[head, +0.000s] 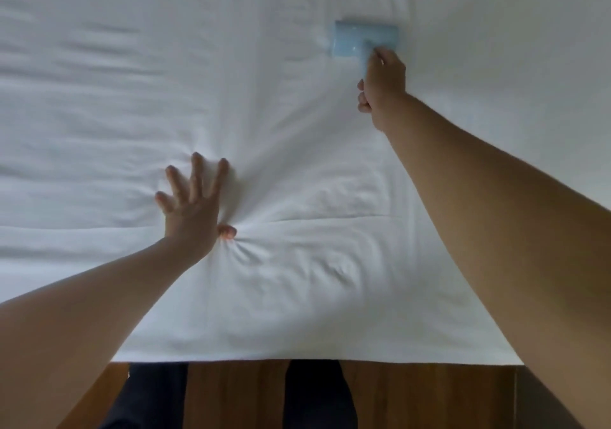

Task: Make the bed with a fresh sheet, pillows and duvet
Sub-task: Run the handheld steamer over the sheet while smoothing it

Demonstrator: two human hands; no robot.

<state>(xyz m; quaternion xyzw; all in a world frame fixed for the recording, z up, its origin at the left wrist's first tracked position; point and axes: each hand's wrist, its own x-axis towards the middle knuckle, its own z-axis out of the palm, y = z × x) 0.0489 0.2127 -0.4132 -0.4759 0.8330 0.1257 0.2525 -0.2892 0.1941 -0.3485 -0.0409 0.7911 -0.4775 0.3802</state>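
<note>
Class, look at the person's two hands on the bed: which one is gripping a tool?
The right hand: its fingers curl round the handle of a light blue brush. The left hand only presses flat, fingers spread, on the white sheet.

Open white sheet (99,98) toward the bed's left edge and far side. Blocked right of centre only by a pale blue tool (357,40).

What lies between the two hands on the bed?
Only creased white sheet separates the left hand from the right hand, which grips a blue tool, in the head view.
</note>
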